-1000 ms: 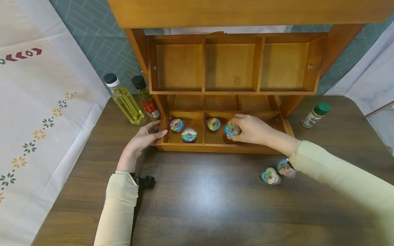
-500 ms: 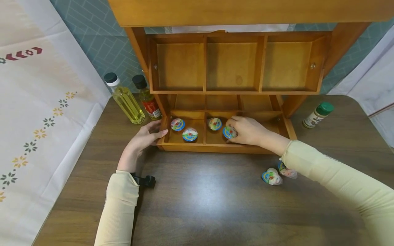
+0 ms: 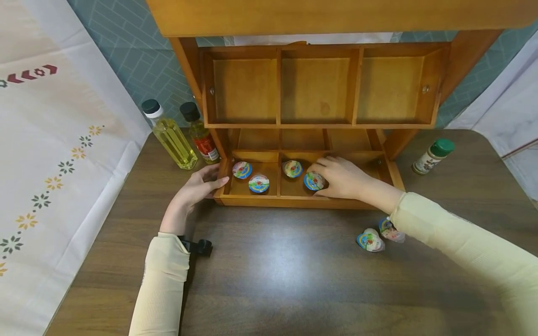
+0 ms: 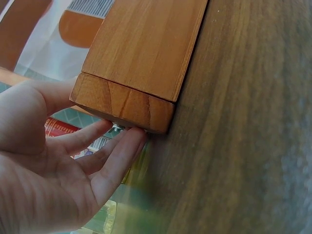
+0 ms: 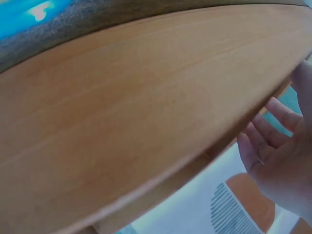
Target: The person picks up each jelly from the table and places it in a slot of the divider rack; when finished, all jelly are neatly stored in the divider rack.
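Note:
In the head view, my right hand (image 3: 342, 177) reaches into the middle compartment of the low wooden tray (image 3: 252, 201), thumb and fingers around a jelly cup (image 3: 314, 181) with a blue printed lid. Just left of it in that compartment sits a jelly cup (image 3: 292, 169). The left compartment holds two jelly cups, one at the back (image 3: 242, 170) and one nearer the front (image 3: 258, 184). My left hand (image 3: 197, 189) grips the tray's left end, its thumb over the rim; in the left wrist view the fingers (image 4: 114, 161) lie against the end wall. The tray front hides the held cup in the right wrist view.
Two jelly cups (image 3: 371, 241) lie on the table near my right sleeve. A tilted upper tray (image 3: 319, 126) with three compartments overhangs the low one. Oil bottles (image 3: 174, 142) (image 3: 203, 140) stand at the left, and a green-capped seasoning jar (image 3: 433, 156) at the right.
The right hand has lowered the jelly cup slightly toward the front of the middle compartment, and more of its lid shows. The left hand has kept its place on the tray.

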The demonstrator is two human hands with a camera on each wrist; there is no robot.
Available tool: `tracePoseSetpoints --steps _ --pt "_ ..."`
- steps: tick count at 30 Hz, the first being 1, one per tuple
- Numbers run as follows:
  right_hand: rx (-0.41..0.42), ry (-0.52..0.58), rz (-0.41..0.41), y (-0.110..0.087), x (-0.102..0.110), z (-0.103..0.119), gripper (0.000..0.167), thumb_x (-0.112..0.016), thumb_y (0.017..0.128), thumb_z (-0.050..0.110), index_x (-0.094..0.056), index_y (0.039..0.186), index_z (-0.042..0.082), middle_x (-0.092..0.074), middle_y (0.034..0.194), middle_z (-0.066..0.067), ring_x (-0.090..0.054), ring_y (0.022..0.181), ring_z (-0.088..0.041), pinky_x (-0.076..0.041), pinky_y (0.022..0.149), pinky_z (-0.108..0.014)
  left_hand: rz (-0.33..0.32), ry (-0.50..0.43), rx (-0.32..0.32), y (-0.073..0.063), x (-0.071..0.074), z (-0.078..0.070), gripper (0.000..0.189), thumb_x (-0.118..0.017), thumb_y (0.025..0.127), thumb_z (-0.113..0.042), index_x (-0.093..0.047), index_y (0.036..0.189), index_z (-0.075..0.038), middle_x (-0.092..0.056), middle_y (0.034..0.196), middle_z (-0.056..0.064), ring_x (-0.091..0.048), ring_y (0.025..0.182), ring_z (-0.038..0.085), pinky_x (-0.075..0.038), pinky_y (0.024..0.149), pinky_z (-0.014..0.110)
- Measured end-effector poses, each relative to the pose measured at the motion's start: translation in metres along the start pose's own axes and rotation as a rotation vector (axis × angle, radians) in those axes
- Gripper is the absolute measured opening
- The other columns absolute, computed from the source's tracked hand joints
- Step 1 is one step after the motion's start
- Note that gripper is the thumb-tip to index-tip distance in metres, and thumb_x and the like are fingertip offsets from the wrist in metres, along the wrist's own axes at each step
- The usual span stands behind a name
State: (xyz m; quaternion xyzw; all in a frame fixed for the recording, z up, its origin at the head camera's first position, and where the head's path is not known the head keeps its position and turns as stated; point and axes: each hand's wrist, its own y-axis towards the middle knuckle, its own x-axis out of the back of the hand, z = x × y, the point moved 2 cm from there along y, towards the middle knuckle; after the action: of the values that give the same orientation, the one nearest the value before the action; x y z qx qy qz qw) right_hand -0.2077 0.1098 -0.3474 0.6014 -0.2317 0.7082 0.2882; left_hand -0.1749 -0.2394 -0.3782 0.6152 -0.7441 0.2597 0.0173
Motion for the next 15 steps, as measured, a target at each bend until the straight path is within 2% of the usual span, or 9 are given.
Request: tracePoseSetpoints --steps 4,11,15 --pt "0.003 -0.016 -0.023 -0.008 0.007 -0.002 0.055 -0.075 0.077 0.04 -0.06 0.119 0.008 -0.059 0.114 -0.009 -0.054 0.11 -0.031 -0.039 0.096 -0.052 0.003 0.001 0.003 0.0 -0.001 0.0 0.071 -0.06 0.091 -0.035 -0.023 0.149 -0.015 -0.032 0.147 0.015 -0.043 0.121 0.032 -0.045 0.088 0.042" --pt "0.006 0.013 -0.088 -0.028 0.019 -0.005 0.044 -0.071 0.083 0.032 -0.061 0.117 0.006 -0.061 0.109 -0.009 -0.058 0.099 -0.027 -0.044 0.089 -0.046 0.003 0.005 0.002 0.0 0.0 0.0 0.071 -0.059 0.091 -0.036 -0.023 0.149 -0.015 -0.033 0.147 0.015 -0.044 0.121 0.033 -0.045 0.089 0.044" --pt "0.011 0.062 -0.116 -0.043 0.023 -0.005 0.041 -0.07 0.084 0.03 -0.061 0.117 0.006 -0.06 0.109 -0.008 -0.058 0.099 -0.026 -0.046 0.087 -0.044 0.001 0.008 0.002 0.0 0.0 0.001 0.071 -0.06 0.091 -0.036 -0.024 0.149 -0.014 -0.033 0.147 0.015 -0.044 0.121 0.032 -0.045 0.089 0.043"
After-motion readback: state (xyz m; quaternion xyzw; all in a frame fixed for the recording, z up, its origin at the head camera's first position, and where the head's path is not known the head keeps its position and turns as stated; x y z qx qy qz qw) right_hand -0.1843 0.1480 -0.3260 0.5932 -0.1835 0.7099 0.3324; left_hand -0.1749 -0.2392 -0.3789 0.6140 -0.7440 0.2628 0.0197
